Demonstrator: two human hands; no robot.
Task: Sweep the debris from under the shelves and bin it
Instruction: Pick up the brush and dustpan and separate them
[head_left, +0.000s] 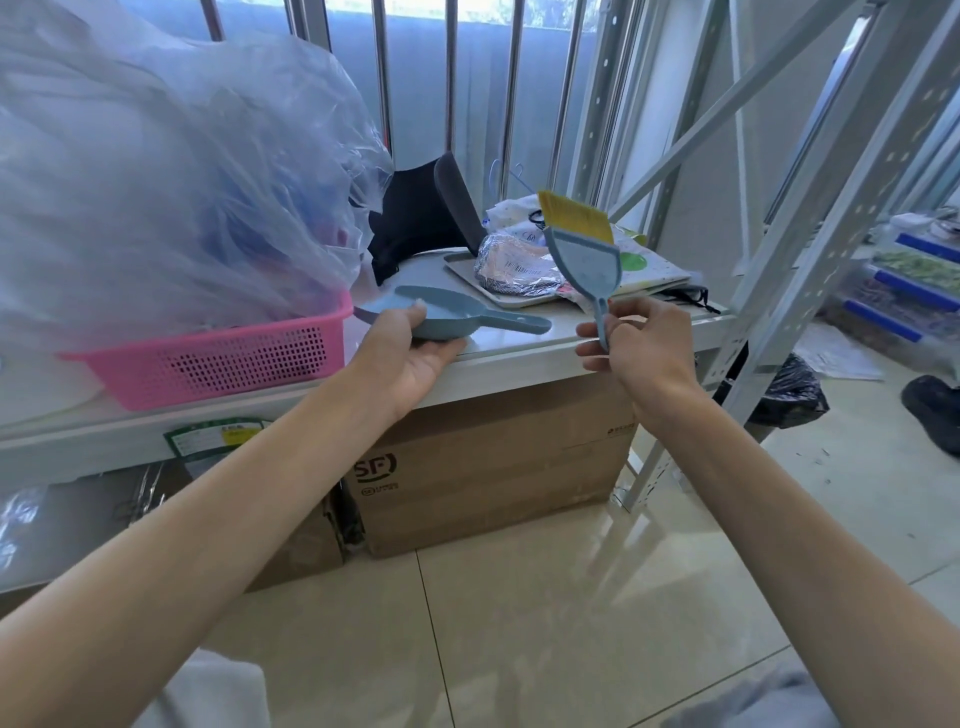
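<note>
My left hand (410, 353) grips a small blue-grey dustpan (457, 314) from below, at the front edge of a white ledge (519, 348); the pan's handle points right. My right hand (636, 343) pinches the thin handle of a matching blue-grey brush (584, 257) with yellow bristles, held upright above the ledge with the bristles at the top. A black bin bag (789, 389) sits on the floor behind the grey metal shelf post (779, 322) at the right. Small specks of debris (815, 457) lie on the floor tiles near it.
A pink basket (218, 358) holding a big clear plastic bag stands on the ledge at left. A tray with a foil packet (514, 270), a dark cap and bags crowd the ledge's back. Cardboard boxes (493, 467) sit under the ledge. A dark shoe (932, 410) is at right.
</note>
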